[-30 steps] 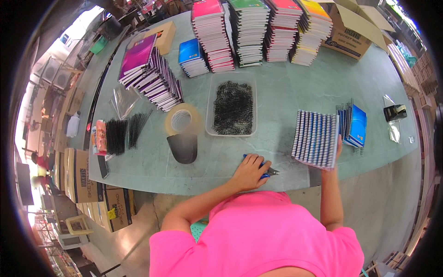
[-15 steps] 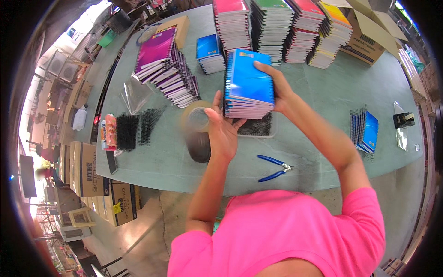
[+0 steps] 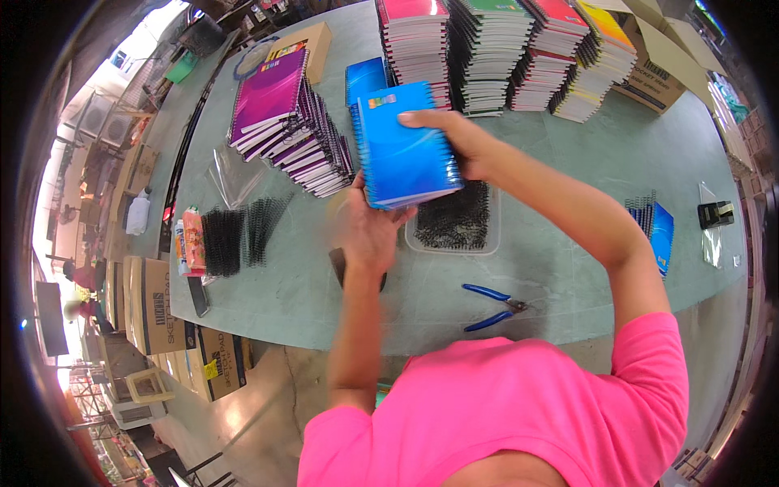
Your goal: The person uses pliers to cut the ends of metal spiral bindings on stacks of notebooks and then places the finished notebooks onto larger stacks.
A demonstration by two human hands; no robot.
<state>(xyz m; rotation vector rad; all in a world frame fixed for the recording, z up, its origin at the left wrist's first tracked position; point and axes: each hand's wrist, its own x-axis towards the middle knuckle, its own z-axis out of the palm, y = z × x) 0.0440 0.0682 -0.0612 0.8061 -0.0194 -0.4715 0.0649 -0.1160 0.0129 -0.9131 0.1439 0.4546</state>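
We hold a stack of blue notebooks (image 3: 403,146) up over the table (image 3: 584,162). Our right hand (image 3: 462,142) grips its top, and our left hand (image 3: 369,231) props it from below.

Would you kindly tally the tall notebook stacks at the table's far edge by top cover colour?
Pink-topped stack: 1
Green-topped stack: 1
Red-topped stack: 1
Yellow-orange-topped stack: 1
Total: 4
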